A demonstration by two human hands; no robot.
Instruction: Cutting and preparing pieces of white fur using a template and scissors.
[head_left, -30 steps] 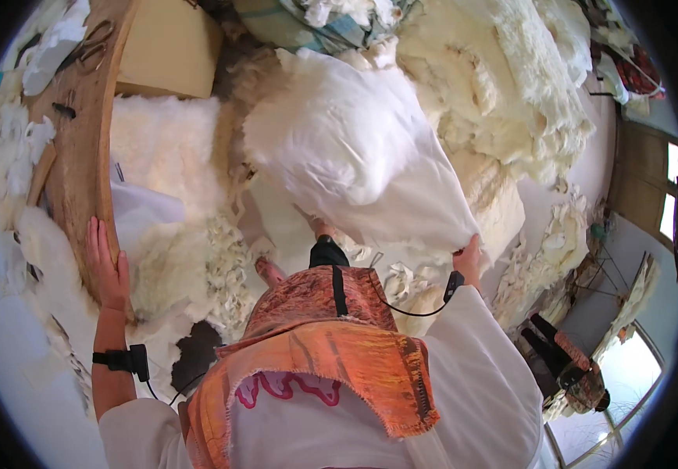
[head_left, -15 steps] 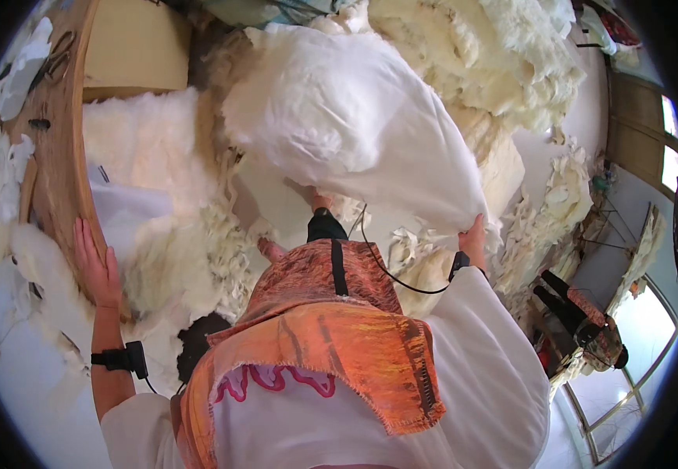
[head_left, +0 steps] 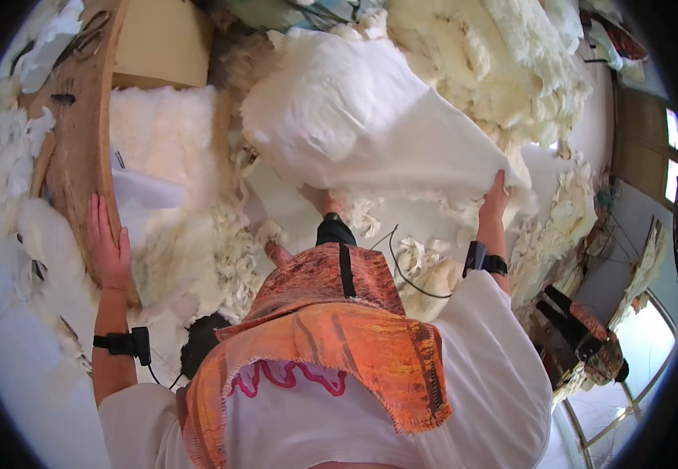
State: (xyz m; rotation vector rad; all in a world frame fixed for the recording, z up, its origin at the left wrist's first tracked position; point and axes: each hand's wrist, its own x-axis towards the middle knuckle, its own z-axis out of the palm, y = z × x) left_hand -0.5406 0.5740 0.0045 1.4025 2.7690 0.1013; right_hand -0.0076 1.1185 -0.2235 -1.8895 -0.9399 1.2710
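Note:
A large white sheepskin (head_left: pixel 331 109) spreads across the floor in front of me, fluffy on its far left part and smooth toward the right. My right hand (head_left: pixel 495 197) is closed on its right-hand edge, pulling that side taut. My left hand (head_left: pixel 109 254) lies with its fingers stretched out on the edge of a long wooden board (head_left: pixel 81 156). It holds nothing. Just right of the board lies another fleece (head_left: pixel 171 125), with a smooth whitish flap folded over near its middle.
Thick cream fleeces (head_left: pixel 503 62) are heaped at the far right. A tan box-like block (head_left: pixel 163 43) stands beside the board's far end. Wool scraps (head_left: pixel 425 262) litter the floor near my bare feet. Another person (head_left: pixel 589 336) is off to the right.
My right hand has moved farther away and slightly right, carrying the sheepskin's edge with it. The left hand stays on the board. The whole view has shifted a little.

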